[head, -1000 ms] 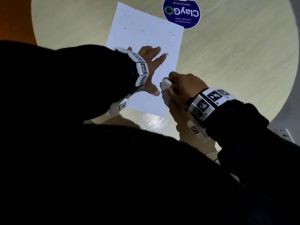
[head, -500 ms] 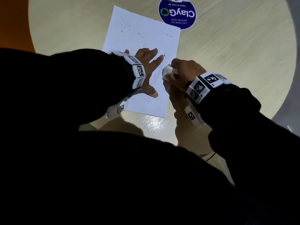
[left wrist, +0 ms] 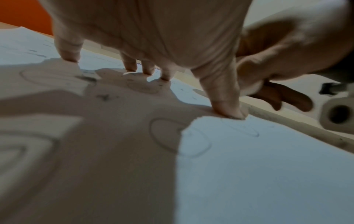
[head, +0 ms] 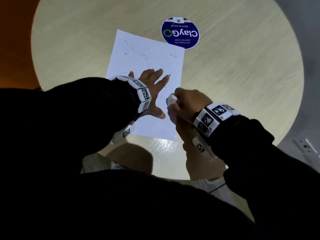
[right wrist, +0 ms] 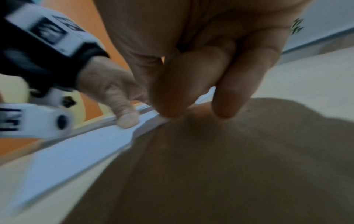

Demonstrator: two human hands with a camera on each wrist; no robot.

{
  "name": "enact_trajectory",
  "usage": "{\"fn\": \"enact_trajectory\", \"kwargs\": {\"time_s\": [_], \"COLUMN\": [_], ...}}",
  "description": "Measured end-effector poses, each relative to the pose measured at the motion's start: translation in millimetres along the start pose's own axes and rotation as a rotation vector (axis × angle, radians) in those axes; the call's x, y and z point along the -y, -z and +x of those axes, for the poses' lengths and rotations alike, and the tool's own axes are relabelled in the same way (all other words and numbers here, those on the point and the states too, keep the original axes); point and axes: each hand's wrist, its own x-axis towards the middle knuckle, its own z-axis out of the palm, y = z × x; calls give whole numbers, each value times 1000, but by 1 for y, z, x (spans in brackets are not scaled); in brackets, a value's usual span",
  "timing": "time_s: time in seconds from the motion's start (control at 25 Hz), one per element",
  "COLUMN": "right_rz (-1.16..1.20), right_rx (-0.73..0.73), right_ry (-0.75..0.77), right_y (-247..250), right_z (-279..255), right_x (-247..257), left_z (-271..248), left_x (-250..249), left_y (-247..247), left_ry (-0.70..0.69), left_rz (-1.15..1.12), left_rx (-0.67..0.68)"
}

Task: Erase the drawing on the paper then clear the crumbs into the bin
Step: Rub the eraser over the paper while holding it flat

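Observation:
A white sheet of paper (head: 147, 66) lies on the round table, dotted with dark eraser crumbs (head: 143, 56). Faint pencil circles (left wrist: 182, 136) remain on the paper in the left wrist view. My left hand (head: 154, 87) presses flat on the sheet with fingers spread, thumb tip (left wrist: 229, 112) down near the right edge. My right hand (head: 187, 103) grips a white eraser (head: 171, 99) at the paper's right edge, just right of the left thumb. In the right wrist view the curled fingers (right wrist: 191, 84) hide the eraser.
A round blue "ClayGo" sticker (head: 180, 32) sits on the pale wooden table (head: 242, 66) beyond the paper's far right corner. An orange wall or floor (head: 15, 49) lies past the table's left rim. No bin shows in any view.
My right hand with the eraser has rubbed back and forth along the paper's right edge, up then slightly down. The left hand has stayed pressed on the sheet. The head view has shifted.

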Motion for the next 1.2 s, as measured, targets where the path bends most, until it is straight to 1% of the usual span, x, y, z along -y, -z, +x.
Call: {"fn": "enact_trajectory", "kwargs": {"time_s": [0.08,0.28,0.4,0.48,0.52,0.6,0.68,0.72,0.84,0.88,0.92,1.0,1.04,1.08,1.12,1.2], "right_rz": [9,50,51,39,22,7,28,18,-27,-36,-35,-29,-19,-27,-44,-75], "right_rx": [32,26,20,-10,-3,79,168,155,33,9,13,115,141,125,75,12], "right_ry": [6,-15,-39,-35,-15,67,106,104,23,21,47,98,106,95,68,-8], "right_y": [-7,7,3,4,3,-8,-15,-13,2,2,0,-9,-11,-8,-4,6], "right_z": [-8,2,1,-3,-7,-26,-44,-42,-21,-21,-27,-48,-52,-49,-40,-25], "right_x": [1,1,3,6,6,7,9,11,16,16,15,17,16,16,17,19], "left_z": [0,-9,-24,-28,-28,-28,-28,-27,-27,-28,-28,-30,-30,-31,-31,-33], "left_x": [0,-9,-19,-19,-18,-13,-11,-11,-11,-12,-12,-12,-13,-14,-14,-15], "left_y": [0,-8,-20,-25,-26,-31,-35,-35,-32,-31,-32,-35,-34,-33,-31,-28], "left_ry": [4,-45,-36,-34,-42,-61,-77,-83,-82,-77,-75,-71,-69,-68,-67,-67], "left_rz": [4,26,-15,-12,-16,-28,-28,-19,-5,-5,-5,-9,-13,-16,-14,-3], "left_rx": [0,-64,-7,-2,-11,-36,-60,-61,-48,-52,-61,-79,-80,-72,-67,-64]}}
